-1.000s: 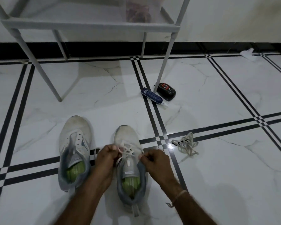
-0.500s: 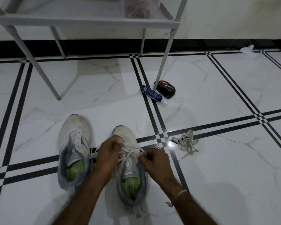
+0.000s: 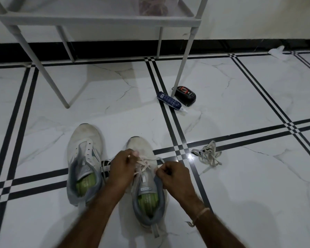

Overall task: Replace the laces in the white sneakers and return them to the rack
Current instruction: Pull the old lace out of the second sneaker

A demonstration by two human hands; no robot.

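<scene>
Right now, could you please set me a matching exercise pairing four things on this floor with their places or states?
Things:
1. left sneaker
2. right sneaker
3. loose laces
4. blue tube

States:
A. lying beside the rack leg
B. eyelets empty
C. heaped alone on the floor
D. its lace pinched by the left hand and the right hand

Pairs: 1-B; 2-D; 3-C; 4-A.

No text reads clearly: the tongue label (image 3: 145, 188) of one sneaker (image 3: 139, 143), the black box (image 3: 185, 98) and the blue tube (image 3: 169, 101) carry print too small to read.
</scene>
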